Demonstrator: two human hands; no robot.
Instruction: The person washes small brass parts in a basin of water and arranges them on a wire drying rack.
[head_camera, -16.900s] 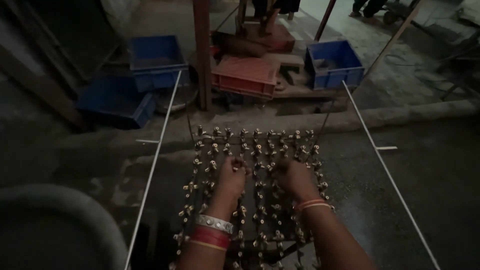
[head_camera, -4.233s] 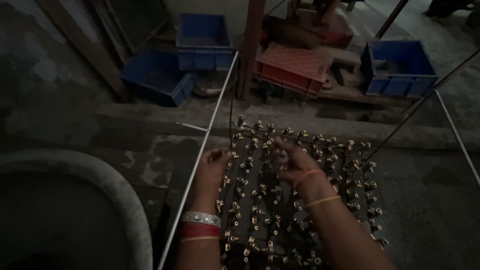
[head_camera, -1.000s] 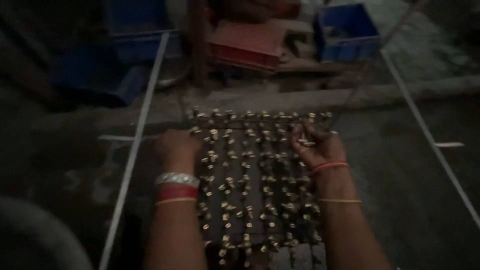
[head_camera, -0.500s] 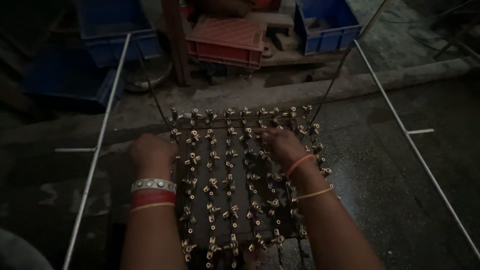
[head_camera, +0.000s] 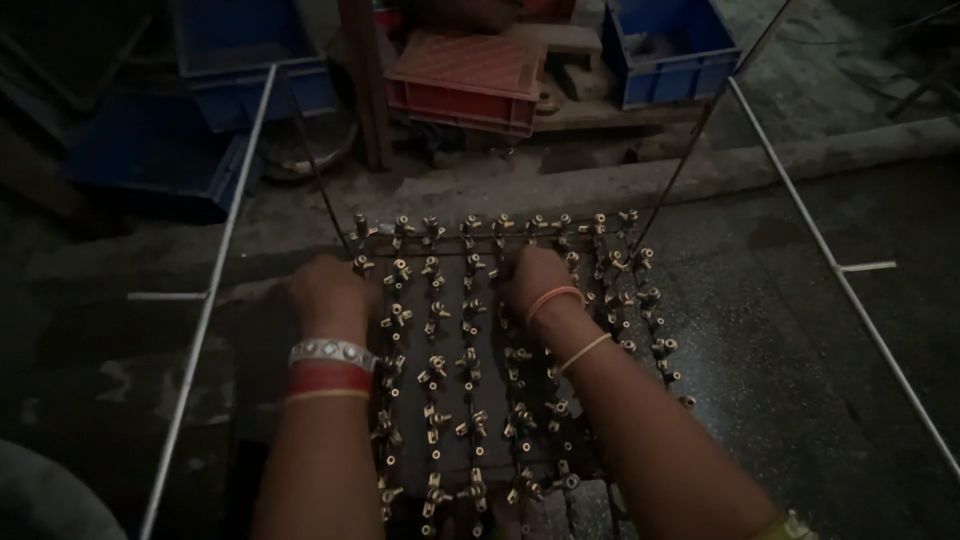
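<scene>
Both hands on rack of small brass fittings.

Left hand (head_camera: 328, 292) resting at near-left rows of dark rack (head_camera: 450, 400), fingers curled over brass fittings (head_camera: 437, 368); grip state cannot be told. Right hand (head_camera: 535, 282) set on far-centre rows, fingers bent down among fittings; grip state likewise hidden. Rack lying on wet floor (head_camera: 790, 360) between two thin metal rods (head_camera: 205, 310). Blue crates (head_camera: 665, 50) and red crate (head_camera: 470, 80) standing far beyond.
</scene>
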